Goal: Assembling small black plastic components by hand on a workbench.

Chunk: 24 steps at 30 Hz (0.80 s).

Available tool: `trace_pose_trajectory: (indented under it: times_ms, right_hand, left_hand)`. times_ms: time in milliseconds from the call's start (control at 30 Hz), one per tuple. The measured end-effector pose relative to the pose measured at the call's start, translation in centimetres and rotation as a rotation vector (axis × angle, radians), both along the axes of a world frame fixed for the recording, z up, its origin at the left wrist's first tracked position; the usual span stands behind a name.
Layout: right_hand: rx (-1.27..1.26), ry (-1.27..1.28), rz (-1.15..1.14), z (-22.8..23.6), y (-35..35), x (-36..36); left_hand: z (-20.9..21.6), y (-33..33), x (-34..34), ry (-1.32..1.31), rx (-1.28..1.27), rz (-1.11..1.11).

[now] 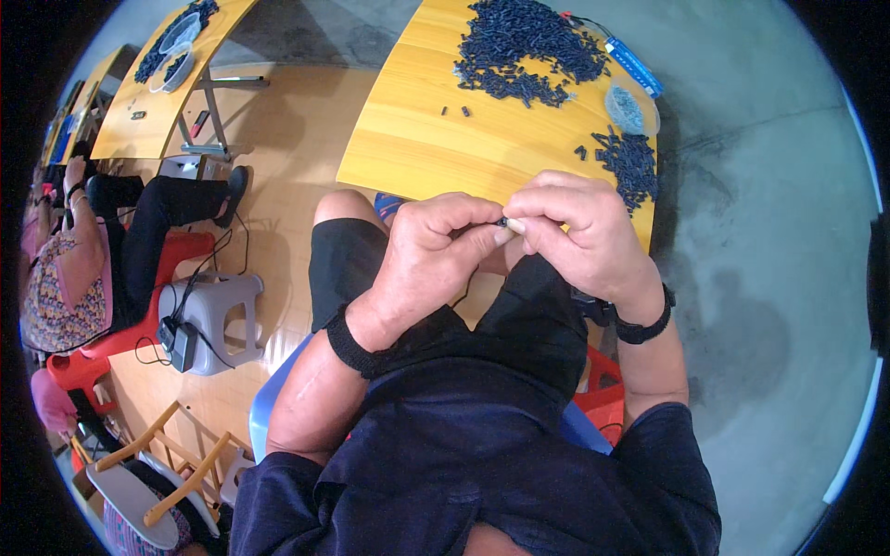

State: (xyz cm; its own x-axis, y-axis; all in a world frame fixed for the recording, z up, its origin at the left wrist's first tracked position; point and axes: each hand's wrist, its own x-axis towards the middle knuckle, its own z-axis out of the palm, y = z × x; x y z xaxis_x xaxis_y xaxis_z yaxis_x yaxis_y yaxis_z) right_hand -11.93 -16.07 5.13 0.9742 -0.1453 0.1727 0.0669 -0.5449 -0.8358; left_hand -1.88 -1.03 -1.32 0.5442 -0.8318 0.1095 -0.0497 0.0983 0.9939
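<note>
The desk (417, 130) is heaped with black pieces (528, 42); a pale stool (218, 320) is seen left; a small part (502, 222) is pinched by both hands (428, 233) (584, 227).

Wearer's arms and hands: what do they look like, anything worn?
Left hand and right hand: ungloved. Each wrist wears a dark band: left band, right band. Left sleeve and right sleeve are short and dark navy, leaving the forearms bare. No cables seen along the arms.
</note>
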Motion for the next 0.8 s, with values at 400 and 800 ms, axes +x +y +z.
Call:
trace_pose_trajectory:
  times_ms: [400, 800]
  right_hand:
    - [0.127, 0.038, -0.095, -0.1, 0.7, -0.1]
    - [0.202, -0.124, -0.161, -2.4, 2.0, -0.8]
  left_hand:
    - [0.6, 0.0, 0.3, 0.091, -0.011, 0.029]
    - [0.6, 0.2, 0.0, 0.203, -0.043, 0.028]
